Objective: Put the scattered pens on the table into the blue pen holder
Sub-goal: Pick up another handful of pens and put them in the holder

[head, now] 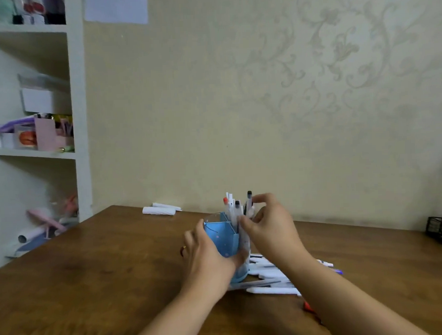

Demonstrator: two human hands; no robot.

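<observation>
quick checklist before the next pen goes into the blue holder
1. Blue plastic pen holder upright on the brown wooden table: ok.
2. Holder steadied: left hand wraps its side: ok.
3. Right hand free for the next pen: not ok, its fingers are at the standing pens in the holder.
4. Whether the right hand actually pinches a pen: cannot tell.
5. Pens left to collect: ok, a pile of white pens lies on the table beside the holder, under the right forearm.
6. Room left in the holder: cannot tell.
</observation>
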